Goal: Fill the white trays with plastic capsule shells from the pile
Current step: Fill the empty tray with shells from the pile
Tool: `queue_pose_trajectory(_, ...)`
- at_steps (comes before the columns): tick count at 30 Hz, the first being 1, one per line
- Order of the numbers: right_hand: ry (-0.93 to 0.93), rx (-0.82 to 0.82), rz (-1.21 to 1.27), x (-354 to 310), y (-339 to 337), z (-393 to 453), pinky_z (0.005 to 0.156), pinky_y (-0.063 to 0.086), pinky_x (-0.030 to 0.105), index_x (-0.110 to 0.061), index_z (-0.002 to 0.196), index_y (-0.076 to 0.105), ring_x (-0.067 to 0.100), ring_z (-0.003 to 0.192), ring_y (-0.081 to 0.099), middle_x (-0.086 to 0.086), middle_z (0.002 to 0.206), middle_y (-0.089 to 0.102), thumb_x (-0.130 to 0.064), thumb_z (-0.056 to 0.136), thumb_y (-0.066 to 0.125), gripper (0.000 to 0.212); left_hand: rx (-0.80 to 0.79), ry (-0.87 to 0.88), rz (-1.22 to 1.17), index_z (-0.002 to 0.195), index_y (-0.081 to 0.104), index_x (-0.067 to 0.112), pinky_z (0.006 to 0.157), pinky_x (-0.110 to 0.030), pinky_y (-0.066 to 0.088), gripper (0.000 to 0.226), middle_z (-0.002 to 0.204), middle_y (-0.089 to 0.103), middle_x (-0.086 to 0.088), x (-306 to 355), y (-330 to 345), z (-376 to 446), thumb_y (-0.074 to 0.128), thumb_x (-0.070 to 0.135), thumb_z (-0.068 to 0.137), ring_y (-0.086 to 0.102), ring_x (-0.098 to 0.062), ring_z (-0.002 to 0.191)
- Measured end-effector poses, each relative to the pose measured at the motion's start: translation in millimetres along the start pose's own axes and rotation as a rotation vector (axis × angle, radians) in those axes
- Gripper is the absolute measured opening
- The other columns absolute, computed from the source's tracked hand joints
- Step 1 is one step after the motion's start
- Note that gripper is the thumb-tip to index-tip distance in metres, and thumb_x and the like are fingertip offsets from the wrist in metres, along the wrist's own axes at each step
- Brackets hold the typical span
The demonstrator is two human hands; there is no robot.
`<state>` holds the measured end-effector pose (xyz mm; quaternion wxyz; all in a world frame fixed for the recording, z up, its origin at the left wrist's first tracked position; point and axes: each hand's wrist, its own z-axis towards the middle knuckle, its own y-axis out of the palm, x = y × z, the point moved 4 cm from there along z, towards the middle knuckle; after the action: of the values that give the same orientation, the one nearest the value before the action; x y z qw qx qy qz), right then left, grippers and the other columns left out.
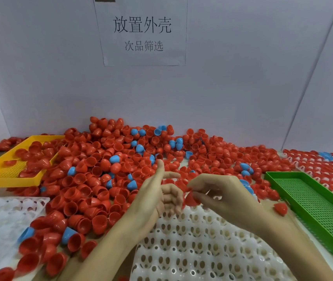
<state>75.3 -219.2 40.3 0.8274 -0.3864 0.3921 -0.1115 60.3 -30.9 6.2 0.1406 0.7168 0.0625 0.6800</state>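
Hovering just above the far edge of the white tray [202, 250] at lower centre: a red shell [190, 199], pinched by the right hand [222, 196] between thumb and fingertips [199, 196]. Held at the left tip of those fingers, between the two hands, with what looks like its rounded end pointing down and left; hard to tell the open mouth's direction through motion blur. Nearest empty cups directly below and slightly toward the bottom of the frame, so only a short drop needed, long axis brought upright to seat in a socket.

Left hand [161, 191] just beside the shell on its left, index finger [159, 169] stretched up toward the pile [121, 169], remaining fingers loosely curled, nothing visibly held. Judged the nearer hand for the next pick, since the heap of red and blue shells spreads across the middle band of the frame right above it.

Tray cups in view all vacant. Second white tray [5, 216] at lower left, also unfilled. Filled rows of red shells [327, 171] at far right, behind the green basket [313, 201]; yellow basket [9, 173] at middle left.
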Motion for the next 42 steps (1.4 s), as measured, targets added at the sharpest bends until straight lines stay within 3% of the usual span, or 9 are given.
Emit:
queue_pose_trajectory(5, 0.158, 0.012, -0.149, 26.9, -3.3, 7.5, 0.075, 0.058, 0.015, -0.023, 0.109, 0.079, -0.003, 0.084, 0.072, -0.015, 0.090, 0.076, -0.013, 0.098, 0.075, 0.016, 0.274, 0.219, 0.241, 0.106, 0.067, 0.009, 0.043, -0.023, 0.043, 0.048, 0.060, 0.060, -0.003, 7.2, -18.7, 1.1, 0.037, 0.046, 0.111, 0.052, -0.016, 0.048)
queue_pose_trajectory(10, 0.146, -0.081, -0.283, 30.7, 13.4, 14.1, 0.077, 0.051, 0.010, -0.025, 0.112, 0.078, -0.002, 0.085, 0.063, -0.023, 0.091, 0.065, -0.022, 0.101, 0.071, 0.014, 0.306, 0.277, 0.354, 0.095, 0.068, 0.010, 0.046, -0.026, 0.043, 0.045, 0.058, 0.058, -0.003, 9.5, -17.2, -0.1, 0.038, 0.038, 0.112, 0.050, -0.018, 0.049)
queue_pose_trajectory(15, 0.157, -0.136, -0.313, 32.1, 15.2, 14.5, 0.078, 0.051, 0.012, -0.028, 0.113, 0.078, -0.001, 0.082, 0.062, -0.022, 0.093, 0.064, -0.031, 0.102, 0.068, 0.016, 0.205, 0.474, 0.638, 0.079, 0.068, 0.022, 0.050, -0.031, 0.042, 0.038, 0.053, 0.054, 0.006, 8.9, -2.4, -6.1, 0.050, 0.039, 0.108, 0.047, -0.007, 0.047)
queue_pose_trajectory(19, 0.234, -0.125, -0.070, 47.0, -15.6, 17.7, 0.059, 0.051, 0.014, -0.019, 0.109, 0.079, 0.000, 0.063, 0.064, -0.010, 0.078, 0.075, -0.026, 0.103, 0.065, 0.017, -0.116, 0.554, 0.979, 0.084, 0.066, 0.029, 0.056, -0.010, 0.039, 0.039, 0.063, 0.061, 0.013, -4.6, 20.1, -13.0, 0.058, 0.065, 0.096, 0.056, -0.003, 0.055)
queue_pose_trajectory(23, 0.333, 0.095, 0.191, 78.0, -54.7, 9.4, 0.055, 0.048, 0.014, -0.019, 0.106, 0.081, 0.004, 0.059, 0.060, 0.002, 0.078, 0.075, -0.021, 0.106, 0.062, 0.019, -0.296, 0.587, 1.272, 0.083, 0.059, 0.030, 0.066, -0.007, 0.038, 0.048, 0.061, 0.051, 0.019, -24.0, 31.1, -16.8, 0.056, 0.077, 0.089, 0.055, 0.002, 0.066)
queue_pose_trajectory(26, 0.354, 0.433, 0.288, 102.8, -67.5, -5.5, 0.058, 0.052, 0.018, -0.020, 0.107, 0.080, 0.010, 0.064, 0.061, 0.005, 0.078, 0.072, -0.017, 0.107, 0.058, 0.021, -0.327, 0.609, 1.339, 0.082, 0.059, 0.029, 0.067, -0.007, 0.034, 0.050, 0.064, 0.048, 0.018, -27.4, 32.7, -18.1, 0.052, 0.077, 0.092, 0.051, 0.001, 0.066)
queue_pose_trajectory(29, 0.336, 0.583, 0.273, 118.3, -69.1, -18.8, 0.057, 0.052, 0.018, -0.018, 0.111, 0.076, 0.014, 0.064, 0.061, 0.010, 0.079, 0.070, -0.012, 0.109, 0.055, 0.022, -0.342, 0.590, 1.406, 0.085, 0.059, 0.027, 0.068, -0.008, 0.033, 0.053, 0.069, 0.050, 0.016, -26.9, 34.7, -21.6, 0.045, 0.077, 0.094, 0.051, 0.001, 0.067)
queue_pose_trajectory(36, 0.286, 0.583, 0.038, 128.4, -74.8, -26.9, 0.050, 0.048, 0.020, -0.026, 0.106, 0.073, 0.020, 0.058, 0.062, -0.003, 0.074, 0.070, -0.012, 0.106, 0.059, 0.020, -0.407, 0.274, 1.161, 0.078, 0.070, 0.028, 0.055, -0.014, 0.042, 0.043, 0.067, 0.067, 0.009, 1.4, 44.4, 9.5, 0.057, 0.064, 0.097, 0.053, -0.001, 0.053)
queue_pose_trajectory(42, 0.251, 0.516, -0.044, 121.3, -58.5, -22.2, 0.055, 0.055, 0.032, -0.025, 0.108, 0.073, 0.016, 0.058, 0.064, -0.004, 0.068, 0.068, -0.012, 0.105, 0.060, 0.018, -0.313, 0.399, 1.348, 0.081, 0.069, 0.022, 0.058, -0.015, 0.046, 0.036, 0.061, 0.060, 0.016, 29.6, 83.5, 129.8, 0.057, 0.046, 0.104, 0.054, -0.001, 0.055)
